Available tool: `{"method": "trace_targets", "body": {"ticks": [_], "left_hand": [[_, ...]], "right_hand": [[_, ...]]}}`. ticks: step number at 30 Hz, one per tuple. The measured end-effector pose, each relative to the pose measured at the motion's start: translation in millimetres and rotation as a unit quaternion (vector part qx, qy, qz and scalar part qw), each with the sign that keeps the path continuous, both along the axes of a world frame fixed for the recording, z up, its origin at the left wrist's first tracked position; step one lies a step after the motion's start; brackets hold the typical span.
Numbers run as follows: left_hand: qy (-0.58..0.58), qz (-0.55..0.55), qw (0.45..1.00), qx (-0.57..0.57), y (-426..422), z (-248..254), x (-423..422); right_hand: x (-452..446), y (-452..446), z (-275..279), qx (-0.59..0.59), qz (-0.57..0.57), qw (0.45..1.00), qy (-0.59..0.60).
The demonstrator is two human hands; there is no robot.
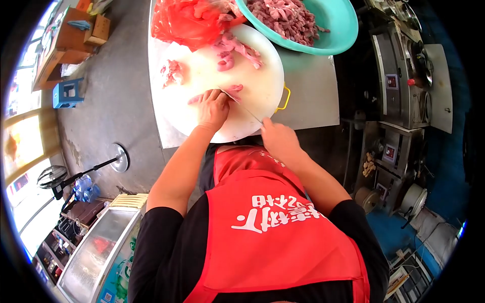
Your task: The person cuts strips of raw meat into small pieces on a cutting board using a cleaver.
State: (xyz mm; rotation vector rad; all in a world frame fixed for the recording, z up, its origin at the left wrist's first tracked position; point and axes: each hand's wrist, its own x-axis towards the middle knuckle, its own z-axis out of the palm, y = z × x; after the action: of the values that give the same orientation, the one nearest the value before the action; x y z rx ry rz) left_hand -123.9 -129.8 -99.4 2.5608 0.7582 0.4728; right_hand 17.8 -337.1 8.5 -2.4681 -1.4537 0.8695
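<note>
My left hand (pixel 214 108) presses a strip of raw meat (pixel 195 99) flat on the round white cutting board (pixel 177 116), its fingers curled over the meat. In my right hand (pixel 279 137) is the handle of a knife (pixel 249 112), whose thin blade slants up and left to the meat beside my left fingertips. Just past the blade lies the other end of the meat. Further up the board are a larger piece of meat (pixel 233 49) and a small reddish scrap (pixel 173 72).
A red plastic bag (pixel 184 22) lies over the board's far left edge. Beyond the board, a turquoise basin (pixel 339 25) holds many cut meat pieces (pixel 283 20). The board has a yellow handle (pixel 286 96) and rests on a metal table (pixel 313 96). Left on the floor stands a blue stool (pixel 67 94).
</note>
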Motion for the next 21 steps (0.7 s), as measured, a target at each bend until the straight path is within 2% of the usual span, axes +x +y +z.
{"method": "trace_targets", "body": {"ticks": [4,6,8,10,12,14,16,21], "left_hand": [[-0.015,-0.009,1.0,0.01,2,4,0],[-0.013,-0.022,1.0,0.008,2,7,-5],[-0.032,-0.012,0.999,-0.023,8,2,-4],[-0.04,-0.015,0.998,-0.039,13,0,-10],[-0.047,-0.019,0.997,-0.05,16,4,-15],[-0.019,0.012,1.0,-0.019,18,12,-19],[-0.012,0.017,1.0,0.009,18,10,-19],[0.01,0.029,0.998,0.057,15,10,-16]], "right_hand": [[3,24,-24,-0.005,0.01,1.0,0.015],[9,1,-26,0.013,0.0,1.0,0.028],[16,-42,-11,-0.069,-0.037,0.996,0.033],[25,-86,-9,-0.097,-0.044,0.994,0.025],[36,-94,9,-0.105,-0.046,0.992,0.044],[37,-87,12,-0.111,-0.055,0.99,0.065],[27,-61,10,-0.037,-0.037,0.998,0.019],[-2,21,0,0.018,0.019,0.999,0.028]]}}
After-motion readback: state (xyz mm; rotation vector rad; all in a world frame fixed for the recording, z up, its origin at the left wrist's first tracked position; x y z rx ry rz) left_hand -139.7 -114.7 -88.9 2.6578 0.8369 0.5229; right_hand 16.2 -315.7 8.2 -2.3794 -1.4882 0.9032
